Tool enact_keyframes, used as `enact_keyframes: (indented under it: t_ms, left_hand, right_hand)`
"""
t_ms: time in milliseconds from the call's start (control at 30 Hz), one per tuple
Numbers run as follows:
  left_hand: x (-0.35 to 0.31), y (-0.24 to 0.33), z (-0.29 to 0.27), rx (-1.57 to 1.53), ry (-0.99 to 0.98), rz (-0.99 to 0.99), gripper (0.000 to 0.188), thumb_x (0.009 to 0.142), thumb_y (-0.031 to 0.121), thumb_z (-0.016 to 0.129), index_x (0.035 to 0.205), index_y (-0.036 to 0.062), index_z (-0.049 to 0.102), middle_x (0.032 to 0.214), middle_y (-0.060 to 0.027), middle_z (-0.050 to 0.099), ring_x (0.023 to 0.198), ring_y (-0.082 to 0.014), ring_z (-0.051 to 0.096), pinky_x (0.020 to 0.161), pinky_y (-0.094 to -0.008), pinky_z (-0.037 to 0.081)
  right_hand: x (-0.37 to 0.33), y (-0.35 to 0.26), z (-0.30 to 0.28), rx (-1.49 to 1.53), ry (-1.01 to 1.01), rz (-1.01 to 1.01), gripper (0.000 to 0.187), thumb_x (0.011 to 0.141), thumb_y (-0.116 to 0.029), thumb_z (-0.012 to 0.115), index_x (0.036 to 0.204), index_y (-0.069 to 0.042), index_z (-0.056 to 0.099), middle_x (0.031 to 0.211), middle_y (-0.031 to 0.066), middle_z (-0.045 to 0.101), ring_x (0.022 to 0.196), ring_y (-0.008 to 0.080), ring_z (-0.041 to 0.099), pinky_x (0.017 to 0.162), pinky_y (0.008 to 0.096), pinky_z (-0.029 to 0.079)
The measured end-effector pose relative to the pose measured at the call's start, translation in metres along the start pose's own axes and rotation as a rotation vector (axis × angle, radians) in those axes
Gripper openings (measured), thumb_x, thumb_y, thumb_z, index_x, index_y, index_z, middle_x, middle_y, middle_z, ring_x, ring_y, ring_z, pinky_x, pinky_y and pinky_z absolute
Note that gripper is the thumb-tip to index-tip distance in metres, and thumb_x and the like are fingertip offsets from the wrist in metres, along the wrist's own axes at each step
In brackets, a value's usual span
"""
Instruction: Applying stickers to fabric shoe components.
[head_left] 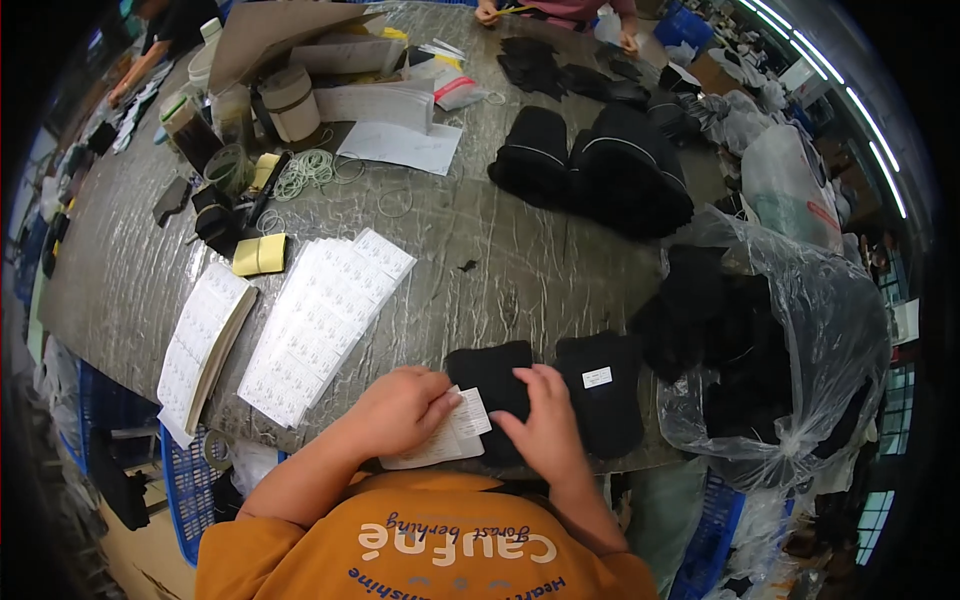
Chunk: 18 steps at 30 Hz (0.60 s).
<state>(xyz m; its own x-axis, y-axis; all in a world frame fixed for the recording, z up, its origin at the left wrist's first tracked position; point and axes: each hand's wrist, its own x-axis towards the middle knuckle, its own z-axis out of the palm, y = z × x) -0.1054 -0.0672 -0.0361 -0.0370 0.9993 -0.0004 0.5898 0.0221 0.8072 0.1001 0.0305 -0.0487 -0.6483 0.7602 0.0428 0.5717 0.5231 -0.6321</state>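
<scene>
My left hand (405, 410) is closed on a sheet of small white printed labels (462, 425), thumb on top, close to my body. Beneath the sheet lies a flat black fabric piece (490, 365), partly covered by it. My right hand (545, 425) is over that piece's right side, thumb and fingers apart, with nothing visible between them. Just right of it lies a second flat black piece (610, 425) bearing a small white label (597, 377) near its top.
Left are a label-sheet stack (200, 345) and fanned sheets (325, 325). Beyond them lie a yellow pad (259, 255), rubber bands (305, 173) and jars (290, 103). Right are black bundles (630, 165) and a clear plastic bag (835, 330) of black items. Another person's hand (487, 12) is across the table.
</scene>
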Motion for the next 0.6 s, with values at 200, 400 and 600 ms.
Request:
enact_keyframes:
  t_ms: [200,400,600]
  left_hand:
    - [-0.018,-0.005,-0.010,-0.070,0.069,-0.157,0.025,0.091,0.019,0.057,0.077,-0.0019,0.055,0.068,-0.0202,0.052,0.062,-0.0358,0.053,0.058,-0.0422,0.042]
    - [-0.023,-0.002,-0.006,-0.148,0.143,-0.215,0.027,0.091,0.021,0.057,0.075,-0.0014,0.054,0.066,-0.0208,0.053,0.060,-0.0366,0.052,0.056,-0.0429,0.042]
    - [-0.031,0.001,-0.024,0.289,0.232,-0.171,0.018,0.086,0.017,0.059,0.078,0.0008,0.058,0.069,-0.0192,0.057,0.065,-0.0379,0.057,0.059,-0.0454,0.046]
  right_hand:
    - [0.007,-0.008,0.010,0.019,-0.167,-0.143,0.053,0.071,-0.013,0.077,0.118,-0.005,0.055,0.127,0.0188,0.047,0.116,0.0386,0.047,0.099,0.0439,0.041]
    - [0.009,-0.023,0.011,0.488,-0.169,-0.058,0.020,0.081,-0.004,0.068,0.099,-0.002,0.061,0.100,0.0127,0.057,0.089,0.0267,0.057,0.080,0.0347,0.046]
    - [0.011,-0.022,0.016,0.707,0.063,-0.124,0.008,0.086,0.000,0.063,0.086,0.000,0.054,0.092,0.0071,0.054,0.075,0.0127,0.050,0.066,0.0242,0.043]
